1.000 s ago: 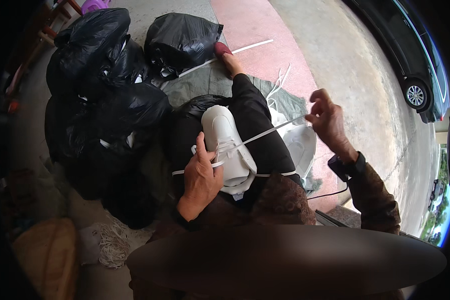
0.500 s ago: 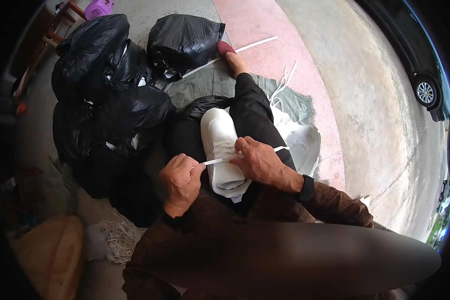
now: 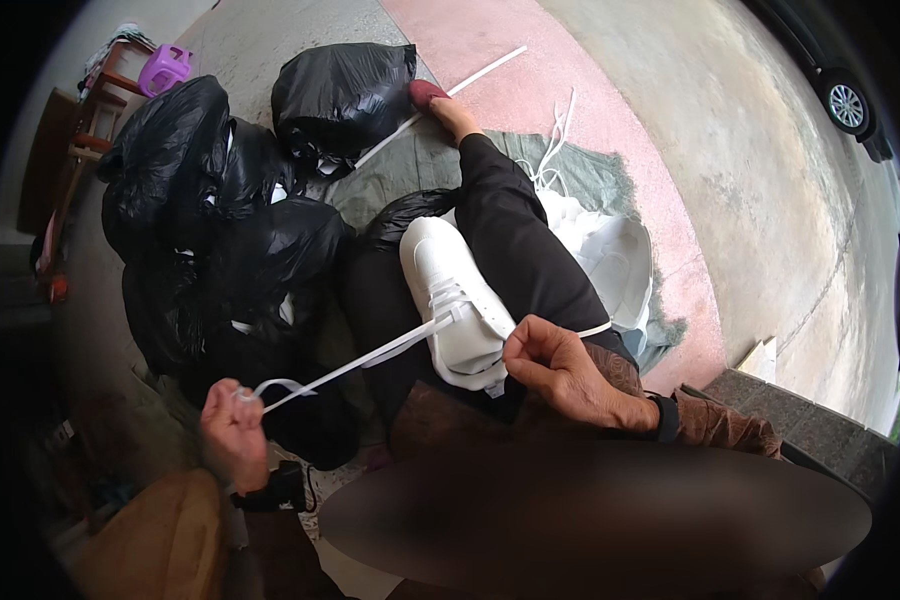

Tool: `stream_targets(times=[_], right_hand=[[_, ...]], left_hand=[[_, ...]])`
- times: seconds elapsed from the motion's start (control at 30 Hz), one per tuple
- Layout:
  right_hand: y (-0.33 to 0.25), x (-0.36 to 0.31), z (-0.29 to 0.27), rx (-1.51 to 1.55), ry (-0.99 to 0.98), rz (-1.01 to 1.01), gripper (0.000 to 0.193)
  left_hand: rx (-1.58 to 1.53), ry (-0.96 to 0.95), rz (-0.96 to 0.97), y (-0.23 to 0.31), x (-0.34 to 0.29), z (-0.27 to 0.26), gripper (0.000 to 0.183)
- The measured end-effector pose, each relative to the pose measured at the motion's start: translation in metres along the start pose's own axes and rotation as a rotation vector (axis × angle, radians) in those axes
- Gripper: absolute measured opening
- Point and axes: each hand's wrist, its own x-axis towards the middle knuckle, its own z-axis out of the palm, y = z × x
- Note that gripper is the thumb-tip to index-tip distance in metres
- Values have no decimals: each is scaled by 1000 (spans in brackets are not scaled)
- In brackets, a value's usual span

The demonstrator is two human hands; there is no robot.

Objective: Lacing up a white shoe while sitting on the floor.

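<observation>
A white sneaker [image 3: 440, 262] lies on my lap, toe pointing away, with laces crossing its upper. My left hand [image 3: 235, 435] is out to the left, its fingers closed on a white shoelace [image 3: 345, 365] drawn taut from the eyelets. A loop of lace hangs beside those fingers. Against the right edge of the shoe opening, my right hand [image 3: 575, 385] is closed in a pinch; a lace end [image 3: 595, 330] comes out behind it. The exact pinch point is partly hidden by the fingers. Another white sneaker [image 3: 620, 265] sits to the right of my leg.
Several filled black plastic bags [image 3: 340, 100] stand to the left and ahead. Loose white laces [image 3: 560, 130] lie on a green-grey sheet [image 3: 595, 165]. A purple stool [image 3: 165, 68] and wooden furniture [image 3: 100, 120] stand far left; a parked car's wheel [image 3: 847, 105] shows far right.
My left hand has moved away from the shoe, down and left, pulling out a long stretch of lace. My right hand has shifted down to the shoe's right edge. The view has turned slightly.
</observation>
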Motion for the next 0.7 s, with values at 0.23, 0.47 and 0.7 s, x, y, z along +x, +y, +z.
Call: stream_targets(times=[0.23,0.47,0.7], right_hand=[[47,30,10,354,-183,591,17],[55,31,27,960,-31,475,24],[40,28,34,728,80,482,22]], left_hand=[[349,597,60,-10,-19,-38,21],[615,-262,53,-106,-12,158,12],[1122,-331,611,-139,5,188,14]])
